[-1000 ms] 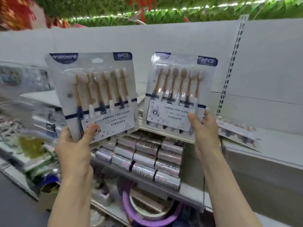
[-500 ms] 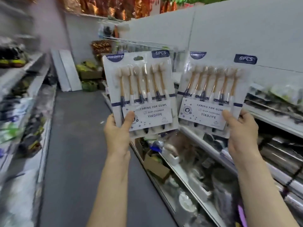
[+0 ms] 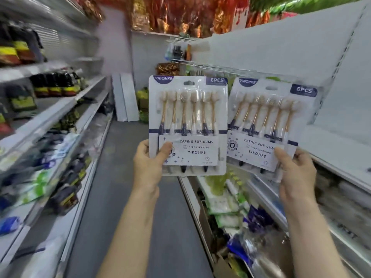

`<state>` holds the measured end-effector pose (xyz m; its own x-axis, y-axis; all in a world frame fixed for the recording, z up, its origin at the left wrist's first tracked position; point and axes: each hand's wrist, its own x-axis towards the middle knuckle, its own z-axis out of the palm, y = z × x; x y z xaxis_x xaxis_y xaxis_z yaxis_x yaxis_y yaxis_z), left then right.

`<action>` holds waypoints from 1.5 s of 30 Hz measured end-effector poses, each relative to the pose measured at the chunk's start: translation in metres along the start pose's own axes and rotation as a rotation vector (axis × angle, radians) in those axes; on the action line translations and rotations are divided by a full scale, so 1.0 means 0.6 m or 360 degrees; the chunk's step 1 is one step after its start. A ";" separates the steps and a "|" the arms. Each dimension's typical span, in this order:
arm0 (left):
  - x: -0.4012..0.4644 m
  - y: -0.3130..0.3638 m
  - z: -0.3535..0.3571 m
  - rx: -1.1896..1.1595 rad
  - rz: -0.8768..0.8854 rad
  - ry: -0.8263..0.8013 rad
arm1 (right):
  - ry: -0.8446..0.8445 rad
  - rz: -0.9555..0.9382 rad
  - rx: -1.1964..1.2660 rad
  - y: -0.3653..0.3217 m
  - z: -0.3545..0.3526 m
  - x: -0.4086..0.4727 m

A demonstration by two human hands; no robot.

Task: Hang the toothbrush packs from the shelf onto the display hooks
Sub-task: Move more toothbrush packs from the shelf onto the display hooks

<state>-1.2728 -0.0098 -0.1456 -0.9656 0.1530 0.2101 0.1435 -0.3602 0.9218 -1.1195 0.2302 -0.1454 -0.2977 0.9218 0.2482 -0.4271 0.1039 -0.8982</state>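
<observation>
I hold two white toothbrush packs upright in front of me, each with several gold-handled brushes and a hang slot at the top. My left hand (image 3: 149, 165) pinches the lower left corner of the left pack (image 3: 187, 117), thumb on its label. My right hand (image 3: 295, 169) pinches the lower right corner of the right pack (image 3: 267, 119), which tilts a little to the right. Thin wire display hooks (image 3: 202, 66) jut from the white back panel further down the aisle on the right, beyond the packs.
A grey aisle floor (image 3: 124, 197) runs ahead between two white shelf units. The left shelves (image 3: 60, 109) carry dark and green packets. The right lower shelves (image 3: 230, 201) hold green and blue packets. White boards (image 3: 125, 97) lean at the aisle's end.
The view has swung left, from facing the right shelf to looking down the aisle. Both hands keep the same grip on their packs, now carried further along the aisle.
</observation>
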 end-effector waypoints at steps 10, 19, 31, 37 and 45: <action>0.408 -0.093 -0.006 0.0048 0.0056 0.0017 | -0.0077 -0.0006 -0.0062 0.183 0.324 0.227; 0.823 -0.178 0.012 -0.0026 -0.0035 -0.0365 | 0.0175 -0.0107 -0.0079 0.318 0.599 0.378; 1.226 -0.327 0.088 -0.0036 -0.0296 -0.0614 | 0.0342 -0.0139 -0.0269 0.499 0.864 0.610; 1.443 -0.403 0.157 -0.0005 -0.0219 -0.0594 | 0.0287 -0.0127 -0.0226 0.627 0.987 0.790; 1.699 -0.462 0.243 0.0017 -0.0151 -0.0618 | 0.0190 -0.0082 -0.0290 0.748 1.153 1.002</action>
<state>-2.2656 0.3805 -0.1394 -0.8213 0.5223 0.2295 0.0617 -0.3187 0.9459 -2.0808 0.5727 -0.1483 -0.1719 0.9501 0.2602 -0.2744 0.2075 -0.9389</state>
